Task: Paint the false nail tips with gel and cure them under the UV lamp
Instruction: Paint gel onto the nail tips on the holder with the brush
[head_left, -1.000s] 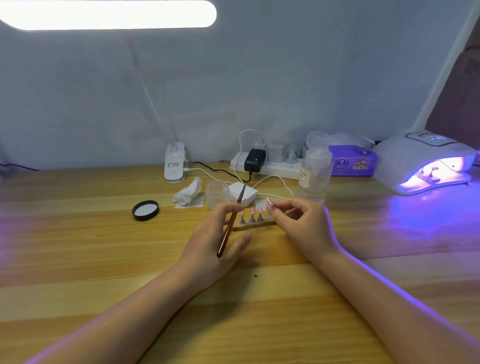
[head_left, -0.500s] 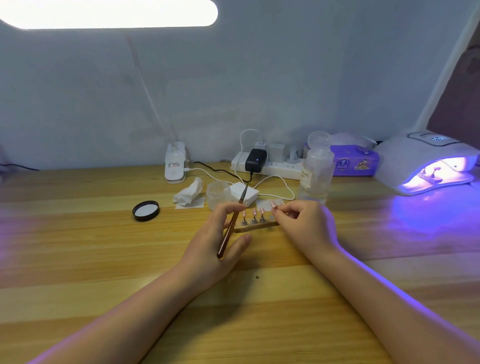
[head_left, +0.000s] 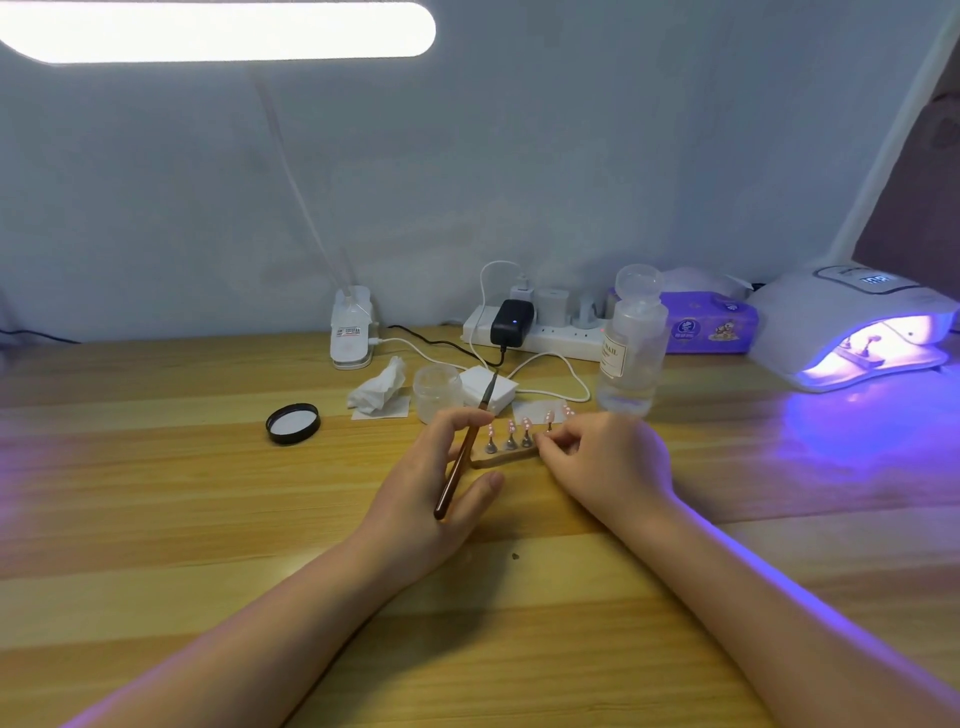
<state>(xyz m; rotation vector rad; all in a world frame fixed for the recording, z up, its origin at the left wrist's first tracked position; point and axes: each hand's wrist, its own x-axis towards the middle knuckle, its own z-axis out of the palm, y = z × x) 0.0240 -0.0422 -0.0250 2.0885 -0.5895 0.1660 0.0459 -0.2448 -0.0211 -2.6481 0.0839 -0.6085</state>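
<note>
At the far left of the wooden table (head_left: 156, 519), a black jar lid (head_left: 292, 423) lay flat with its pale inside facing up, and behind it, near the wall, stood the white base of a desk lamp (head_left: 352, 332). A crumpled tissue (head_left: 378, 388) sat to the right of the lid, next to a small clear jar (head_left: 438, 391) and a stack of white pads (head_left: 485, 387). The left hand (head_left: 434, 493) rested in front of these, its fingers curled around a brown nail brush (head_left: 464, 457) that slanted up and away, bristle end over the pads. Just right of that hand a wooden stand (head_left: 506, 456) lay on the table, bearing a row of pink false nail tips (head_left: 526, 425) on small upright pegs. The right hand (head_left: 605, 462) met the right end of the stand with its fingers curled in; whether they pinched a peg or only touched it could not be told. Behind, a white power strip (head_left: 550, 335) held a black adapter (head_left: 511, 322), and a clear bottle (head_left: 631, 348) stood upright before a purple wipes packet (head_left: 709, 325). At the far right the white UV lamp (head_left: 852, 325) glowed violet, with more tips on a stand inside its opening.
</note>
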